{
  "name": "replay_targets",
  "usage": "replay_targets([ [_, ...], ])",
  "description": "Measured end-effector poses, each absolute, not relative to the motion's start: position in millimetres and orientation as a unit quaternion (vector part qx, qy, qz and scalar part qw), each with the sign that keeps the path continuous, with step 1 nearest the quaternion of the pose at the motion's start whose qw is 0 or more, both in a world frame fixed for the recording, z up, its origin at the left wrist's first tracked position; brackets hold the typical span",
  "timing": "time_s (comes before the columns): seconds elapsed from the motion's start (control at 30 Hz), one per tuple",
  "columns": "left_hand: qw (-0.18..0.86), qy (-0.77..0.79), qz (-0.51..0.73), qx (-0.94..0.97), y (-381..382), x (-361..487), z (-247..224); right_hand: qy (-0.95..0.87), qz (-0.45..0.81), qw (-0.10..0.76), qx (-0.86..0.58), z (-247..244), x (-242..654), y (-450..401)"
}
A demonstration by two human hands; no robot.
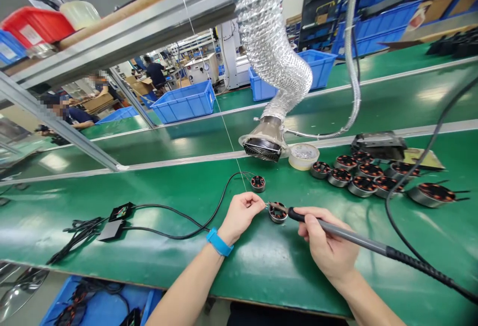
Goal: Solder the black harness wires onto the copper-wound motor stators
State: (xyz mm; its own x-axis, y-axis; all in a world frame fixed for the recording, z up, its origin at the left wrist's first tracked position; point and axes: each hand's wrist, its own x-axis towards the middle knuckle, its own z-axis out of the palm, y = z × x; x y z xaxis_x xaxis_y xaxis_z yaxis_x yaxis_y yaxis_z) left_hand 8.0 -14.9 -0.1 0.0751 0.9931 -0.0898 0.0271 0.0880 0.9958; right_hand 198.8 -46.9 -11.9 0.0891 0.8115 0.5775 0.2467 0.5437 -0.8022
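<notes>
My right hand [328, 241] is wrapped round the handle of a soldering iron [347, 236]. Its tip reaches the near edge of a round motor stator [278, 213] with copper windings, on the green bench. At the stator's left side, my left hand [241, 214], with a blue wristband [219, 242], pinches a thin wire [266, 205]; whether it is a lead or solder is too small to tell. A second stator [257, 183] lies just behind, with thin leads from a black cable [220, 201] running to it. A fine strand [227, 132] hangs down behind my left hand.
A fume extraction hose [263, 147] hangs over the bench [168, 266]. Several stators [362, 185] and a tape roll [304, 157] stand at right. Small black boxes [112, 230] with cables lie at left. The iron's cord [429, 266] crosses the right side. People work in the background.
</notes>
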Motion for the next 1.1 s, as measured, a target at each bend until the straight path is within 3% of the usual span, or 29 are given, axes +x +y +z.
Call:
replay_targets([
  [0.23,0.537,0.502,0.458,0.499,-13.9,8.3,-1.2,-0.662,0.216,0.582,-0.42,-8.5,197.3,-45.0],
  [0.63,0.527,0.505,0.456,0.51,-14.5,6.8,-4.4,-0.594,0.249,0.64,-0.418,-13.6,196.8,-46.8],
  [1.1,0.527,0.499,0.456,0.514,-14.0,6.9,-4.6,-0.601,0.252,0.616,-0.443,-12.8,196.1,-46.0],
])
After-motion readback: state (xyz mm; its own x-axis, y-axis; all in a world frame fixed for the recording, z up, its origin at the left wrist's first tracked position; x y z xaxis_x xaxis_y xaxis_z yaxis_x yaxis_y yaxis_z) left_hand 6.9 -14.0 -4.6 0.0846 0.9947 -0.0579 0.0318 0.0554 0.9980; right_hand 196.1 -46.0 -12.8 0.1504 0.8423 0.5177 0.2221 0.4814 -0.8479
